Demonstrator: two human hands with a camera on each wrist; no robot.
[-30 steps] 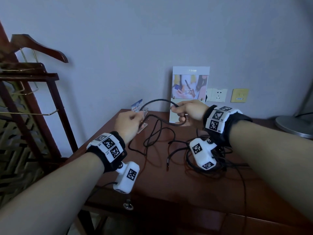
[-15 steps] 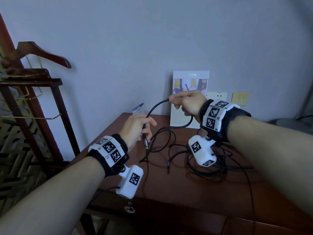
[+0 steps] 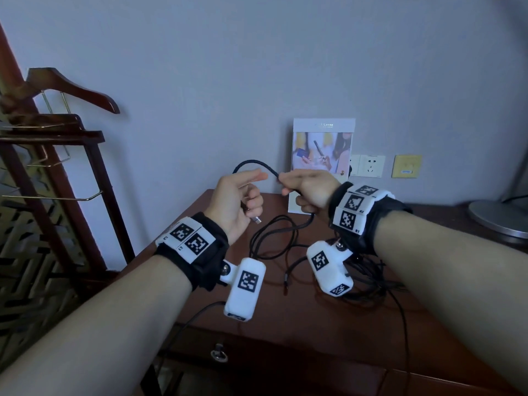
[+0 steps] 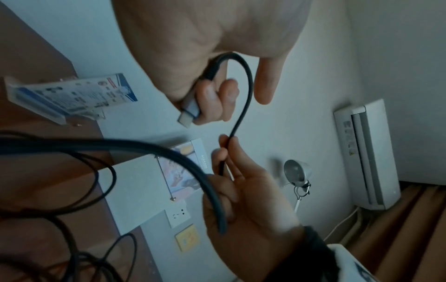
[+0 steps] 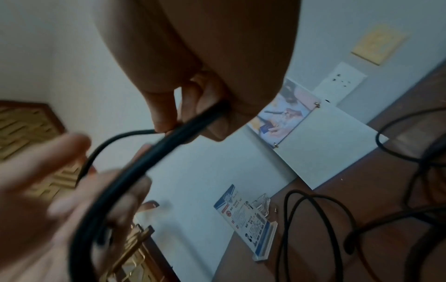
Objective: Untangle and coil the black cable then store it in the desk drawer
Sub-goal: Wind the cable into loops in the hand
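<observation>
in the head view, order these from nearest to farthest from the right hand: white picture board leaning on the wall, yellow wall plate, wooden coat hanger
1. White picture board, just behind the right hand.
2. Yellow wall plate, on the wall to the right.
3. Wooden coat hanger, far left on the rack.

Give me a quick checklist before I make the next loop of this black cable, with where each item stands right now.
1. Plug end held by left hand: ok, silver connector pokes out below the curled fingers.
2. Right hand gripping the black cable: ok, pinched near the fingertips.
3. First loop formed between the hands: ok, one arc only.
4. Rest of the cable untangled: not ok, a heap of it lies on the desk.
5. Desk drawer open: not ok, the drawer front with its ring pull looks closed.
</observation>
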